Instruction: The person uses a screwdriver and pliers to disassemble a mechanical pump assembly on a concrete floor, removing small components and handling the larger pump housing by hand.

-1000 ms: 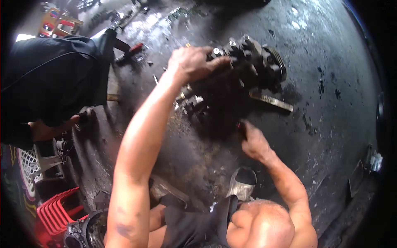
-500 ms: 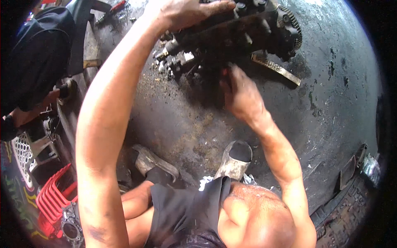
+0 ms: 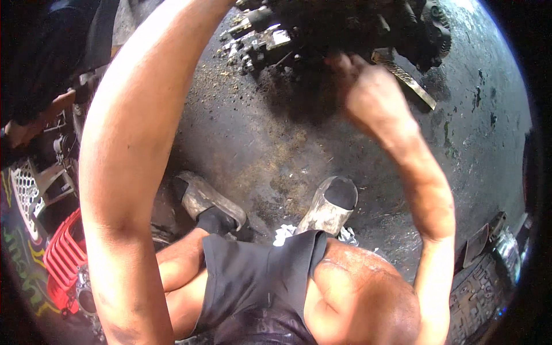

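Observation:
A dark, greasy engine block (image 3: pixel 339 29) with a toothed gear (image 3: pixel 443 34) at its right end lies on the floor at the top of the view. My right hand (image 3: pixel 374 95) is at its near side, knuckles up and fingers curled in toward the shadow below the block. Motion blurs the fingertips, and what they hold cannot be made out. The left forearm reaches past the top edge, so my left hand is out of sight. Just right of my right hand lies a flat, ridged metal strip (image 3: pixel 411 83).
Dirt and crumbs lie on the dark floor (image 3: pixel 264 138) beside the block. My feet in worn slip-on shoes (image 3: pixel 328 207) are below. At left are a red slatted plastic part (image 3: pixel 63 253), a pale honeycomb panel (image 3: pixel 26 192) and another person's arm (image 3: pixel 40 121). A treaded black surface (image 3: pixel 480 293) is at lower right.
The view has shifted, so the engine block sits higher and further right in it. My left hand has gone out past the top edge. My right hand stays by the block, its fingers now more hidden.

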The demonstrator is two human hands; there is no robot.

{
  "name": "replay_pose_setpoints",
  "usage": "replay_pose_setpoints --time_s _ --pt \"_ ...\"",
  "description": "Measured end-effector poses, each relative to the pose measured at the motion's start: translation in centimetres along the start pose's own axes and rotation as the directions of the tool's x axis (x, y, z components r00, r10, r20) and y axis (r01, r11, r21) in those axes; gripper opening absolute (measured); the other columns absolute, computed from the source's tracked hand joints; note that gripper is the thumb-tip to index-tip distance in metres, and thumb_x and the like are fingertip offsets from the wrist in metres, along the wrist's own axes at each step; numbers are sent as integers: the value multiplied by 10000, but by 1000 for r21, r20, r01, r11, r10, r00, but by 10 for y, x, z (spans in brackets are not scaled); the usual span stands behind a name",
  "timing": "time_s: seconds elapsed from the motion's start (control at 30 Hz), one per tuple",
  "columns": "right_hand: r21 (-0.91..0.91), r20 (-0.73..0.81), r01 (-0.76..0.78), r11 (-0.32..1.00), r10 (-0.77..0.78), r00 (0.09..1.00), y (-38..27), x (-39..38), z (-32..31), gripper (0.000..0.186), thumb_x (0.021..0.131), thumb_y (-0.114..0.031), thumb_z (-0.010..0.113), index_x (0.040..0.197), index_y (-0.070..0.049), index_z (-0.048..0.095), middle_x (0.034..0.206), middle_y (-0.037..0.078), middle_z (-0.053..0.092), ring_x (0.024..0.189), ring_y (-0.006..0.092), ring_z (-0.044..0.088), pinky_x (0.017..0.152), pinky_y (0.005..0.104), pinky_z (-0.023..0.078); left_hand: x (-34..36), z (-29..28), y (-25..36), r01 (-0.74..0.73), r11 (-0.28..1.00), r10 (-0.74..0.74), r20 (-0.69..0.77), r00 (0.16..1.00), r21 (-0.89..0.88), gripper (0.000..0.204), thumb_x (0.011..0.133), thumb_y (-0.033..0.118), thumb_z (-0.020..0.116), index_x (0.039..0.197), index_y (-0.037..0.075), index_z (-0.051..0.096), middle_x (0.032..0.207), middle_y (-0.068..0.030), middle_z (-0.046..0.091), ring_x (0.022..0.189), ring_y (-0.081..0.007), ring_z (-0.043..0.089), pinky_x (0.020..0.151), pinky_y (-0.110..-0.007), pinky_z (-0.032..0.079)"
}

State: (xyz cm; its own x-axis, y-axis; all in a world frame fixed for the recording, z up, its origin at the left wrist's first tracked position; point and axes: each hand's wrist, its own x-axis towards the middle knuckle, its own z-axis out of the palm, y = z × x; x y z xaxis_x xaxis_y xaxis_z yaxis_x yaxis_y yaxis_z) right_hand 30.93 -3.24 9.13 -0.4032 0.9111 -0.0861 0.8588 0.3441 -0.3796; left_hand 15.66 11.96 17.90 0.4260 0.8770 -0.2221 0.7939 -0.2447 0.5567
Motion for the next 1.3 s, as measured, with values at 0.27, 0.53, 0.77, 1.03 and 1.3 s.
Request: replay_pose_setpoints --time_s 0.27,0.53,0.77,1.03,1.3 --pt "-13 -4 56 998 -56 998 -23 8 -10 301 880 -113 459 1145 28 489 832 216 617 689 371 635 585 456 523 -3 -2 -9 -174 984 175 -61 983 25 603 818 652 548 827 66 691 671 -71 627 620 -175 604 610 -347 483" --pt "379 81 -51 924 22 996 -71 -7 -2 176 905 -179 490 1052 -95 538 983 179 567 808 386 626 686 483 515 -8 -10 -7 -109 990 110 -4 994 93 584 849 634 513 847 72 673 734 -106 652 624 -205 594 611 -383 465" --pt "457 327 -82 886 -82 942 -55 -62 30 274 840 -163 594 1089 -59 547 969 169 590 838 376 621 713 460 513 -6 -8 5 -15 969 26 -38 999 247 660 840 649 511 1111 62 643 931 -179 679 859 -260 645 805 -387 506" --pt "424 387 -205 882 28 922 -34 -89 70 309 861 -217 582 1118 -48 553 985 206 617 889 392 618 759 467 506 5 -3 -4 -34 940 75 -107 991 340 568 840 595 567 982 53 661 908 -125 669 833 -228 611 732 -372 497" --pt "431 307 -191 882 55 950 -32 -81 82 283 853 -190 597 1075 -20 553 928 209 624 849 390 626 725 464 517 10 -8 -17 -357 887 394 -77 916 293 570 837 567 561 985 29 681 902 -206 671 851 -337 642 796 -411 471"
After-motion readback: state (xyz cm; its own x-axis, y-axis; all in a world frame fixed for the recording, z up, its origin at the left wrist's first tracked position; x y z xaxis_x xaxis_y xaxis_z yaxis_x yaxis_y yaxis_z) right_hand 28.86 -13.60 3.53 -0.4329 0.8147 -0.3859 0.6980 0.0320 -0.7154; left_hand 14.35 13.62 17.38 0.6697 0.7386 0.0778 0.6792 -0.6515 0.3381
